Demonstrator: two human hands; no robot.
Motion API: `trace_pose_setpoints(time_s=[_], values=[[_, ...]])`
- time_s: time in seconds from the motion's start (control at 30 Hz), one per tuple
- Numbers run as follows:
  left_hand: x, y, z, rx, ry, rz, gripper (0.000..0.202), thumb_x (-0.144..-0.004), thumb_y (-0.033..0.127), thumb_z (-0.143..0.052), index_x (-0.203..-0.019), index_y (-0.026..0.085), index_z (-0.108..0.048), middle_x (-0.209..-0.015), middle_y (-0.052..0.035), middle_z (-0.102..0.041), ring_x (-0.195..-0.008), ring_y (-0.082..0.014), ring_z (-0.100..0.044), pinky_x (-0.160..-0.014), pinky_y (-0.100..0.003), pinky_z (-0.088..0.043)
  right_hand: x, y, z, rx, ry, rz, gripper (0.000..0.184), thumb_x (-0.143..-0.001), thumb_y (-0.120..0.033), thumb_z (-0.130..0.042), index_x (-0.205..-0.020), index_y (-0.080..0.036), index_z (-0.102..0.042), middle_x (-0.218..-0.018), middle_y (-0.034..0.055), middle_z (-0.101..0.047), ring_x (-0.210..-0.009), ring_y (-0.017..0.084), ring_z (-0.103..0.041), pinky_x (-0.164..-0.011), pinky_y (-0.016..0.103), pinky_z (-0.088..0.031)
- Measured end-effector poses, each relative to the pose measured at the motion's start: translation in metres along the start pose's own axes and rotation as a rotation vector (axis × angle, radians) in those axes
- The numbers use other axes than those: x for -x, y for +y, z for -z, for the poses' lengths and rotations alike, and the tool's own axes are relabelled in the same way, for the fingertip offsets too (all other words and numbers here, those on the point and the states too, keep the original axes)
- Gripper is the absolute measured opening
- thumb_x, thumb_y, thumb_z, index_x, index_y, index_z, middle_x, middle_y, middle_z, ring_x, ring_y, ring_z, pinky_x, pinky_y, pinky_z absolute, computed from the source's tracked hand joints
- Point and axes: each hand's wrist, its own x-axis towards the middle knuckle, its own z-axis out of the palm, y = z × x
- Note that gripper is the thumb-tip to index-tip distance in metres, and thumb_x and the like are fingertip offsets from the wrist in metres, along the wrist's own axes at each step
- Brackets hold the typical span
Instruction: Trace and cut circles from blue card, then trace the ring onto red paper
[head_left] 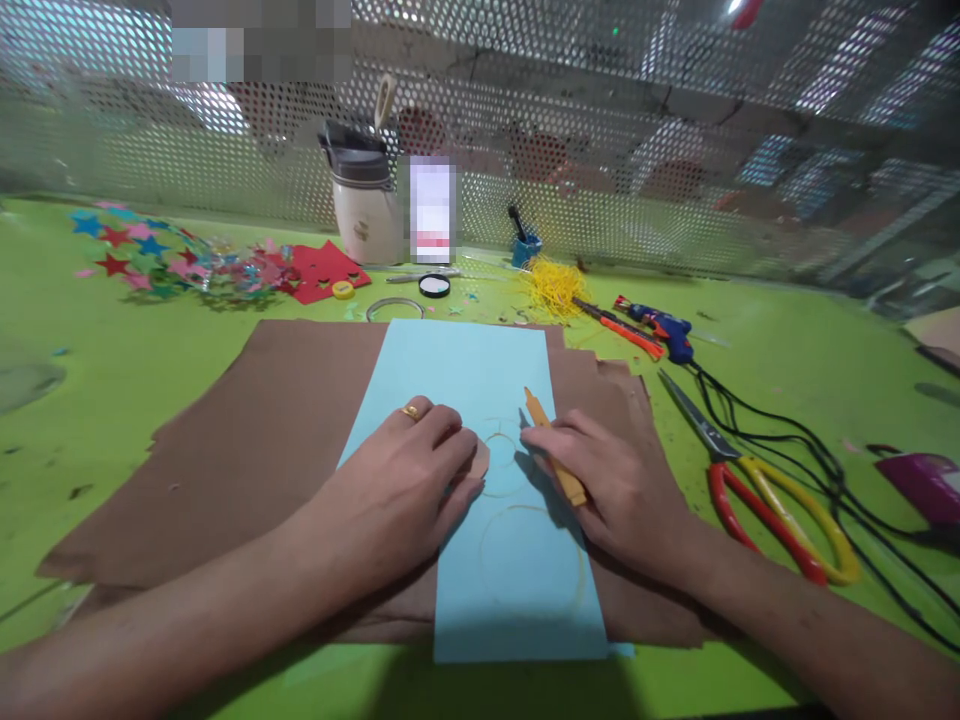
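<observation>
Loosely curled, right hand (607, 472) holding marker (553, 445), left hand (409, 468) (ringed) gripping round-edged piece (479, 462).

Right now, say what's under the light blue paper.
Brown sheets lie under the light blue paper; its near end reaches past them over green tabletop. Anything fully covered is hidden.

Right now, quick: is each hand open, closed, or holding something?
Left hand: closed, holding a tan, round-edged piece, mostly hidden.
Right hand: closed, holding an orange marker over the light-blue paper.
</observation>
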Motion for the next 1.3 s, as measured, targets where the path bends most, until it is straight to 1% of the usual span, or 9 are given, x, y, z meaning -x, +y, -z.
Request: trace_pose_setpoints(time_s=[0.13,0.3,0.5,0.8,0.93,1.1,1.3], values=[[-0.0004,-0.0011,-0.0032,-0.017,0.015,-0.017,0.02,-0.097,0.02,-0.05,-0.097,0.014,-0.069,-0.092,-0.0084,-0.064,-0.085,-0.025,-0.055,-0.081,-0.044,-0.048,0.0005,0.0014,-0.0004,-0.01,0.001,-0.018,0.033,-0.097,-0.018,-0.045,-0.129,-0.019,-0.053,-0.106,0.0122,-0.069,-0.097,0.026,-0.06,-0.082,0.042,-0.051],[-0.0012,-0.0031,-0.006,-0.02,0.013,-0.004,0.019,-0.097,0.02,-0.051,-0.098,0.014,-0.069,-0.091,-0.0084,-0.065,-0.085,-0.0256,-0.056,-0.081,-0.045,-0.048,0.0008,0.0009,0.0,-0.014,0.006,-0.031,0.032,-0.097,-0.018,-0.046,-0.128,-0.021,-0.055,-0.104,0.0104,-0.07,-0.095,0.024,-0.061,-0.083,0.04,-0.052],[-0.0023,-0.0038,-0.006,0.002,0.01,-0.005,0.022,-0.098,0.02,-0.048,-0.1,0.013,-0.069,-0.092,-0.0085,-0.064,-0.086,-0.0253,-0.056,-0.082,-0.045,-0.049,0.0009,-0.0002,-0.0006,-0.066,-0.012,-0.025,0.032,-0.098,-0.016,-0.044,-0.128,-0.017,-0.053,-0.105,0.0121,-0.069,-0.096,0.024,-0.059,-0.081,0.039,-0.051],[-0.0009,-0.0056,-0.0053,-0.021,0.0,-0.01,0.02,-0.097,0.019,-0.05,-0.099,0.014,-0.069,-0.09,-0.0085,-0.064,-0.086,-0.0256,-0.055,-0.08,-0.043,-0.049,-0.0001,-0.0008,-0.0004,-0.037,0.002,-0.034,0.032,-0.097,-0.019,-0.048,-0.127,-0.02,-0.059,-0.095,0.0093,-0.07,-0.091,0.023,-0.061,-0.08,0.038,-0.051],[-0.0007,-0.0047,-0.0062,-0.051,0.005,-0.011,0.019,-0.096,0.02,-0.052,-0.097,0.014,-0.07,-0.089,-0.0082,-0.064,-0.085,-0.0254,-0.055,-0.079,-0.042,-0.049,-0.0008,-0.0015,-0.0009,-0.041,-0.006,-0.036,0.032,-0.098,-0.02,-0.048,-0.127,-0.021,-0.058,-0.096,0.0092,-0.07,-0.092,0.023,-0.06,-0.081,0.039,-0.051],[-0.0013,-0.0035,-0.0063,-0.074,-0.007,-0.003,0.019,-0.095,0.02,-0.053,-0.095,0.013,-0.07,-0.087,-0.0085,-0.063,-0.083,-0.0257,-0.054,-0.077,-0.041,-0.049,0.0,-0.0013,-0.0019,-0.036,-0.013,-0.027,0.032,-0.097,-0.017,-0.047,-0.127,-0.02,-0.057,-0.097,0.0104,-0.069,-0.094,0.025,-0.06,-0.08,0.04,-0.052],[0.0,-0.0046,-0.0066,-0.071,-0.012,-0.014,0.02,-0.096,0.022,-0.051,-0.093,0.015,-0.07,-0.087,-0.0085,-0.063,-0.085,-0.0261,-0.053,-0.079,-0.042,-0.047,0.001,0.0007,-0.0027,-0.017,-0.041,-0.014,0.033,-0.096,-0.016,-0.047,-0.128,-0.017,-0.056,-0.1,0.0119,-0.068,-0.096,0.026,-0.058,-0.081,0.042,-0.052]])
